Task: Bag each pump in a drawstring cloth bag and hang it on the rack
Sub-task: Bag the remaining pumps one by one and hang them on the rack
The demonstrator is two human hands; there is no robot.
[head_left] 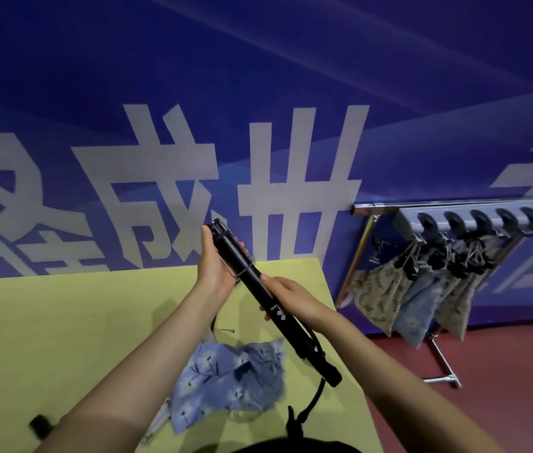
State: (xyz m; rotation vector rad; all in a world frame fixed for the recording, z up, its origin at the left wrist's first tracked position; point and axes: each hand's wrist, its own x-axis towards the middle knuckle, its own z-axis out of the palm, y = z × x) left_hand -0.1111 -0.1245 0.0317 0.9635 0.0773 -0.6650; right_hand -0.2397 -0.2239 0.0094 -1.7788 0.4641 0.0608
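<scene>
I hold a long black pump slanted above the yellow table. My left hand grips its upper end, near a thin wire foot bracket. My right hand grips the barrel at the middle. The pump's black hose hangs from its lower end toward me. Under the pump, a blue floral drawstring bag lies crumpled on the table. At the right stands the rack, with several filled cloth bags hanging from its black hooks.
A small black piece lies at the table's near left. A small metal pin rests beside the blue bag. A blue banner wall with large white characters runs behind the table. Red floor spreads around the rack's metal legs.
</scene>
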